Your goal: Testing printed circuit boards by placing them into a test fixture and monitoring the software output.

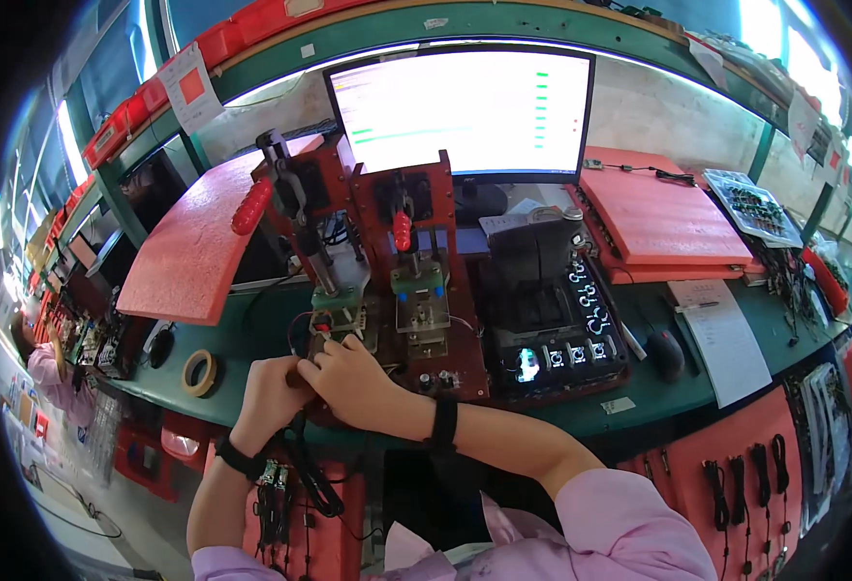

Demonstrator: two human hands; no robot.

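Left hand and right hand together, touching, at the near foot of the left clamp. Fingers curled in on both; whatever sits between them is hidden, can't tell if gripped. Black cable hangs just below the hands. Right clamp stands just beside the left one. Tape roll lies on the green worktop, left of the hands.

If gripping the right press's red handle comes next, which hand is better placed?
Probably the right hand: it is nearer the red handle, while the left hand sits farther left. Both hands meet in front of the left press; what they may hold is hidden.
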